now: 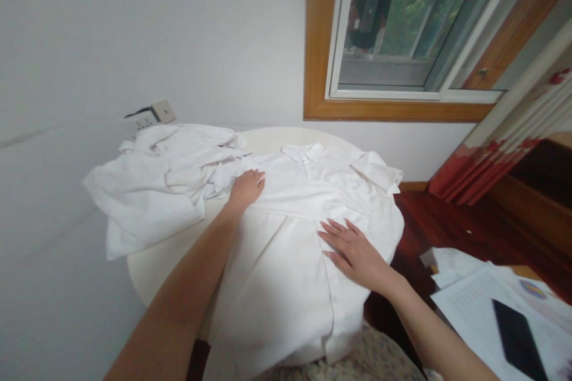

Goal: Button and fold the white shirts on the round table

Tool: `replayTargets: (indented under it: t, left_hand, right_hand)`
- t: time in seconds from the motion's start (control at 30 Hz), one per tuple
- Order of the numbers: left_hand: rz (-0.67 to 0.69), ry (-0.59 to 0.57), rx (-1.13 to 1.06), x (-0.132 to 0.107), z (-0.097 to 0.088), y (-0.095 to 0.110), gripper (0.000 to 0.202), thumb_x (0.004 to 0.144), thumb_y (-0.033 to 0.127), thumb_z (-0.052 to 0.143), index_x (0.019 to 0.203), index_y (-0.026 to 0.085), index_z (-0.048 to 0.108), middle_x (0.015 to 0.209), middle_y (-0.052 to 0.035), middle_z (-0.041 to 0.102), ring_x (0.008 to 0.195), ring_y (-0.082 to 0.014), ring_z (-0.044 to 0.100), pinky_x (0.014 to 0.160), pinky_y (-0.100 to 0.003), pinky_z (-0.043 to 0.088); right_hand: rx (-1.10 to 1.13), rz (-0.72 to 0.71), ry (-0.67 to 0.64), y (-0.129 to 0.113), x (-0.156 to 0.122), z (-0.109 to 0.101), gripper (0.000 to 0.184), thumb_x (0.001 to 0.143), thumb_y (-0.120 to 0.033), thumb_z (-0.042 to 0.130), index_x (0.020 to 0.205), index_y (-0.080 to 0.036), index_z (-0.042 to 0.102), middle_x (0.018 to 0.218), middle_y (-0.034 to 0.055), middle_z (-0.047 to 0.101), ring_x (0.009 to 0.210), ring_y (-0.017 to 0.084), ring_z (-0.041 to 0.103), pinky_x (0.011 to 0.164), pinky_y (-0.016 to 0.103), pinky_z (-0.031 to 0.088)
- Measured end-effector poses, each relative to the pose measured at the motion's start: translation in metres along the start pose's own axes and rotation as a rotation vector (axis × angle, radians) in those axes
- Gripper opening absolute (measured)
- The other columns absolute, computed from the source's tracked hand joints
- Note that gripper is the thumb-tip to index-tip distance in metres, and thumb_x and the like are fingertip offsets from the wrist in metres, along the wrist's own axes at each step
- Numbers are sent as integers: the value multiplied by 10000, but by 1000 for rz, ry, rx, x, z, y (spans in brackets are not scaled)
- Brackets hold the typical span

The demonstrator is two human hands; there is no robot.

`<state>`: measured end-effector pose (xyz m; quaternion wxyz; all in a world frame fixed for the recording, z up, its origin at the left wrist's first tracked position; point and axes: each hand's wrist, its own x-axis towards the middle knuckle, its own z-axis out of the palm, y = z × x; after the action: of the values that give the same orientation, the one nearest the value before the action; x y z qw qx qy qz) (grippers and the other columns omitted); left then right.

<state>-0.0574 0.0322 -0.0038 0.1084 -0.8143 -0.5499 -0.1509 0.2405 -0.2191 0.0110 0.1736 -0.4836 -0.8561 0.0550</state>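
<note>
A white short-sleeved shirt (277, 274) lies spread over a round cream table (161, 268), its collar toward the wall and its lower part hanging over the near edge. My left hand (248, 188) rests on the shirt's left side, below the shoulder, with its fingers stretched out. Lying flat near the button placket, my right hand (351, 248) has its fingers spread on the cloth. Neither hand grips anything. Left of my left hand is a rumpled heap of white clothing (156, 184).
A wall socket (149, 116) sits behind the heap. The wood-framed window (402, 108) is above the table. At the lower right, papers (469, 292) lie with a black phone (518, 336) on them. A red and white curtain (491, 155) hangs at the right.
</note>
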Motion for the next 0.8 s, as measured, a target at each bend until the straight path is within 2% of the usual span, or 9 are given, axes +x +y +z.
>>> replayTargets:
  t: [0.2, 0.43, 0.57, 0.8]
  left_hand:
    - [30, -10, 22, 1, 0, -2, 428, 937, 301, 350, 1278, 172, 573, 1352, -94, 552, 1271, -213, 471, 1082, -357, 356]
    - [49, -3, 15, 4, 3, -6, 436, 933, 288, 344, 1292, 164, 557, 1359, -98, 545, 1285, -205, 455, 1096, -355, 337]
    - [41, -1, 36, 6, 5, -8, 440, 931, 290, 341, 1305, 178, 544, 1370, -88, 537, 1296, -200, 448, 1113, -361, 316]
    - [-2, -46, 71, 9, 11, -11, 457, 945, 294, 320, 1350, 182, 499, 1412, -80, 495, 1332, -200, 413, 1130, -362, 285]
  right_hand:
    - [13, -4, -38, 5, -1, -5, 465, 967, -396, 397, 1420, -293, 412, 1482, 37, 390, 1394, 201, 303, 1157, 491, 202]
    - [-29, -62, -44, 9, -5, -7, 585, 972, -348, 387, 1511, -294, 166, 1508, 31, 338, 1409, 193, 266, 1166, 500, 185]
    - [-71, -83, -20, 9, -9, -6, 571, 980, -348, 375, 1509, -294, 168, 1516, 36, 316, 1413, 196, 254, 1170, 513, 164]
    - [-121, 7, 5, 3, -26, -6, 596, 981, -402, 374, 1513, -301, 125, 1520, 48, 297, 1408, 205, 266, 1166, 533, 146]
